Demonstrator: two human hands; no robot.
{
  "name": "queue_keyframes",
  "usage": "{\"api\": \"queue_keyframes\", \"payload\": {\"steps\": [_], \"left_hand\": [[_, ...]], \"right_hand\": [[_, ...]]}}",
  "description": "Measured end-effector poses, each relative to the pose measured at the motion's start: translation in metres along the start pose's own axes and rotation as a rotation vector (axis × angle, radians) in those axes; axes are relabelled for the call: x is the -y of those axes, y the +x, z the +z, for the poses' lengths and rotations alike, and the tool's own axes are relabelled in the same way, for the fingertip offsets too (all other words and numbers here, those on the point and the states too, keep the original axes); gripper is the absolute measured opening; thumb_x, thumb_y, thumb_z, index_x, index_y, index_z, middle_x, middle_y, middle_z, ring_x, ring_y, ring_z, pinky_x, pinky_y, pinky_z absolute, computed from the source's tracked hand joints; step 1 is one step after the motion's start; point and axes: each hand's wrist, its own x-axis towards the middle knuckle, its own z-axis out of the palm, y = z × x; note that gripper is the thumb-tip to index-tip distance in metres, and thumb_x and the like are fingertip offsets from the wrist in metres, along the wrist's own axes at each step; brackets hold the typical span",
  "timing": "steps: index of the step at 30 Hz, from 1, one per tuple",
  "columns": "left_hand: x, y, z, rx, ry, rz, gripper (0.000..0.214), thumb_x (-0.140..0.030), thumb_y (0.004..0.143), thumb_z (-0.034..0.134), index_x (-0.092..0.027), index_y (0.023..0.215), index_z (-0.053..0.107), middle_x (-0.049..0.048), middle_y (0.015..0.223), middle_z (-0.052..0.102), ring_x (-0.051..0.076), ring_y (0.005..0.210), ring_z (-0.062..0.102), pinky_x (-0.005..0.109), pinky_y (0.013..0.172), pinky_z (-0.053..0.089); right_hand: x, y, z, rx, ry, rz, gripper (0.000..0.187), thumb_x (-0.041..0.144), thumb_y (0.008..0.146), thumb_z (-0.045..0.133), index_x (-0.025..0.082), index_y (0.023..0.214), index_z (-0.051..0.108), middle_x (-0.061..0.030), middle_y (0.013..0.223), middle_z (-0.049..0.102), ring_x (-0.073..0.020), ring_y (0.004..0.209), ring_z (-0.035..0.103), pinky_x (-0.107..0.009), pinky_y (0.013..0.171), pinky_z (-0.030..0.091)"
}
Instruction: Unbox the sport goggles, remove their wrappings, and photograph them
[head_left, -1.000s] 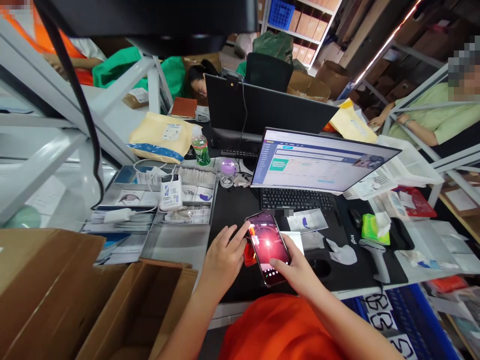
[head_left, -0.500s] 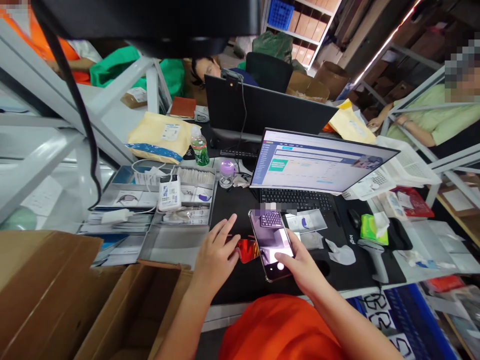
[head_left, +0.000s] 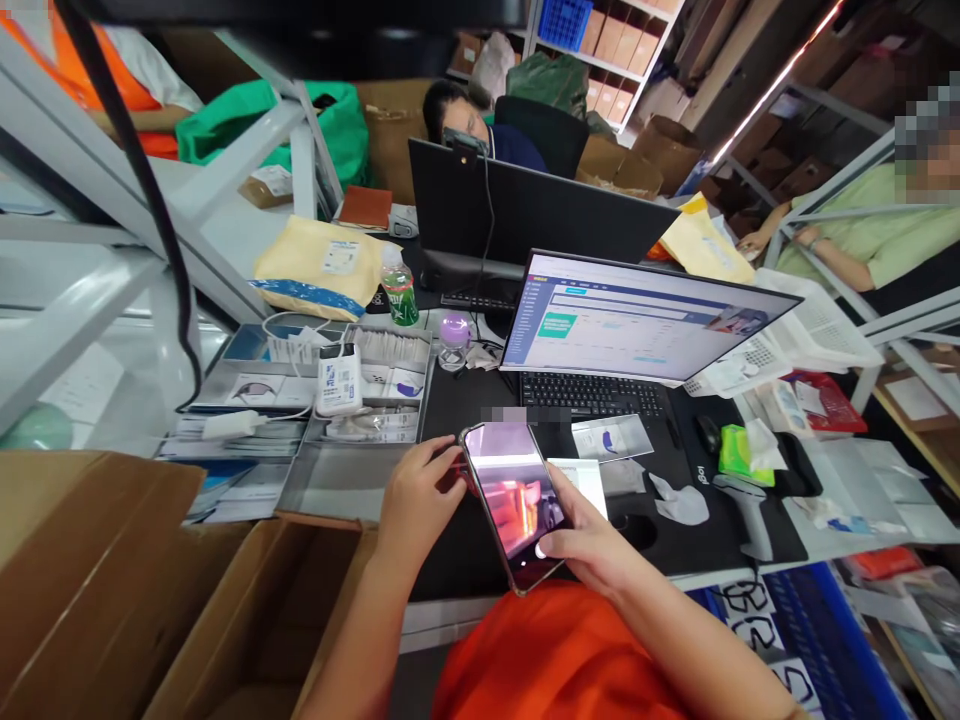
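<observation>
My right hand (head_left: pixel 600 545) grips a smartphone (head_left: pixel 514 510), its thumb on the lower part of the screen. The camera picture on the screen shows something bright red-orange. Just left of the phone, my left hand (head_left: pixel 420 495) has its fingers bent and closed on a pair of sunglasses (head_left: pixel 470 482) with red-orange lenses. Most of the glasses is hidden behind the phone. A white card (head_left: pixel 585 483) sticks out from under the phone's right side. Above it lies a card with a picture of dark glasses (head_left: pixel 613 440).
A lit monitor (head_left: pixel 630 320) and keyboard (head_left: pixel 592 395) stand ahead. Left are a divided tray (head_left: pixel 360 480) of cards and an open cardboard box (head_left: pixel 255 620). A barcode scanner (head_left: pixel 750 520), a tissue pack (head_left: pixel 742 455) and a crumpled tissue (head_left: pixel 679 500) lie right. Two people sit beyond.
The phone has shifted left and toward me, over the sunglasses. My left hand's spread fingers have closed at the glasses. The screen now shows red-orange instead of the keyboard.
</observation>
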Motion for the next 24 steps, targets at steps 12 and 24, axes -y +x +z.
{"api": "queue_keyframes", "payload": {"steps": [12,24], "left_hand": [[0.0004,-0.0010,0.0013,0.025,-0.064,0.001,0.029,-0.013,0.078,0.060,-0.018,0.103,0.074,0.0098,0.112,0.072,0.026,0.102,0.067,0.040,0.093,0.055],[0.0026,-0.0024,0.0036,0.002,-0.097,0.006,0.029,-0.014,0.080,0.059,-0.018,0.105,0.073,0.0103,0.111,0.072,0.026,0.103,0.067,0.041,0.094,0.055]], "right_hand": [[0.0029,0.0042,0.0032,-0.108,-0.198,0.014,0.080,0.012,0.051,0.084,0.027,0.125,0.055,0.0003,0.103,0.067,-0.0205,0.091,0.062,-0.031,0.079,0.048],[0.0097,-0.0018,0.0032,-0.138,-0.119,-0.004,0.081,0.011,0.054,0.068,0.030,0.132,0.055,-0.0016,0.115,0.066,-0.0249,0.101,0.059,-0.031,0.078,0.047]]}}
